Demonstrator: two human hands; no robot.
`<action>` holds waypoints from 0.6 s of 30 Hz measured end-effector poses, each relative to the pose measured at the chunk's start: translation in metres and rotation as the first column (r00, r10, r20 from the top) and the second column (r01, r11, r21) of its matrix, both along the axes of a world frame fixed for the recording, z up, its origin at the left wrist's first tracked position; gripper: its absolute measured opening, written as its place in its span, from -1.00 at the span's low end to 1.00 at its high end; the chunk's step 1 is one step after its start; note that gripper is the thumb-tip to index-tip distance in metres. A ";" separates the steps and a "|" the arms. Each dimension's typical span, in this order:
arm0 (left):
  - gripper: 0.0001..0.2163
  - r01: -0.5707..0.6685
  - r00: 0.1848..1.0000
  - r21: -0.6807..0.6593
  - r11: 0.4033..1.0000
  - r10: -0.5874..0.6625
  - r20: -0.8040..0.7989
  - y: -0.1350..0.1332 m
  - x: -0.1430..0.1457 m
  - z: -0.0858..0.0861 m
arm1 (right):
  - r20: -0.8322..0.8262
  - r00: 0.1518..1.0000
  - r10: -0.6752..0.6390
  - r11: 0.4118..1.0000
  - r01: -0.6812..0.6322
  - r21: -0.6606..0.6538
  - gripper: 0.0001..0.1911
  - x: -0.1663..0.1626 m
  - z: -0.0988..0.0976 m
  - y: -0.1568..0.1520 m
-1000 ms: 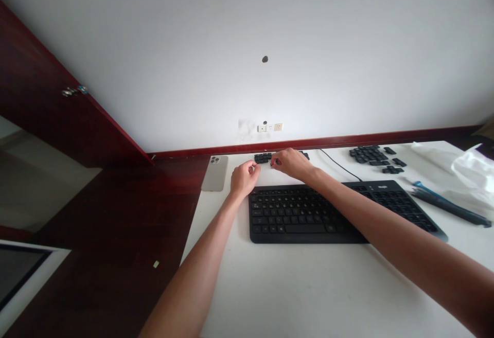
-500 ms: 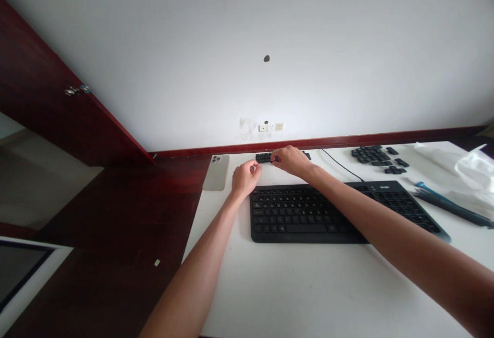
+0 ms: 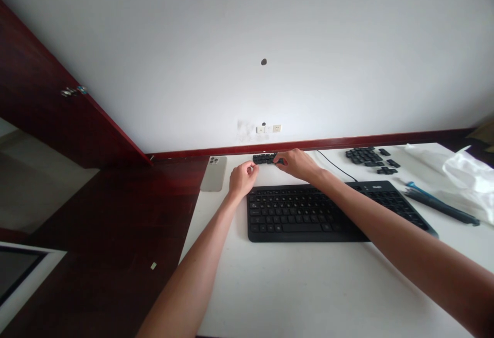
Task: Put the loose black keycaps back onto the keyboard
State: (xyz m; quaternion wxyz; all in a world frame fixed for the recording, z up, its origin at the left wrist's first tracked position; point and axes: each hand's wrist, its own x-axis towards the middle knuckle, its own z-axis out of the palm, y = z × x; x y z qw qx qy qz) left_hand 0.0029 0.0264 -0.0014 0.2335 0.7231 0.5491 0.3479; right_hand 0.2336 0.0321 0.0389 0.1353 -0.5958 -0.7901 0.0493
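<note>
Clock datum: middle of the black keyboard (image 3: 297, 219), twelve toward the wall (image 3: 173, 60).
Keyboard: one, lying flat on the white table (image 3: 289, 286); right forearm (image 3: 370, 214) crosses above it, hiding some keys.
Left hand (image 3: 244, 177): at ten o'clock, fingers curled narrow, just beside the small caps; contents, if any, cannot be told.
Right hand (image 3: 298, 164): at eleven, thumb and fingers pinched narrow at the small caps; whether one is gripped cannot be told.
Small black key caps (image 3: 264, 159): row at eleven, near the table's far edge, partly hidden by the right hand.
Further caps (image 3: 360, 156): cluster at one, several strays beside it.
Cable (image 3: 336, 164): running from the keyboard toward twelve.
Phone (image 3: 213, 174): at ten, camera side up.
Brush-like tool (image 3: 443, 207): black and blue, at three.
White bag (image 3: 469, 171): crumpled, at two.
</note>
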 end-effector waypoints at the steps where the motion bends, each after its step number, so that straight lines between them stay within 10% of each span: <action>1: -0.75 0.000 1.000 0.000 1.000 0.000 0.002 0.000 0.000 0.000 | 0.006 1.000 0.003 1.000 -0.003 -0.007 -0.73 -0.002 -0.001 0.000; 18: -0.77 0.001 1.000 0.008 1.000 -0.001 -0.018 0.001 0.000 0.000 | 0.089 0.996 0.023 0.999 -0.019 -0.047 -0.70 -0.026 0.003 0.007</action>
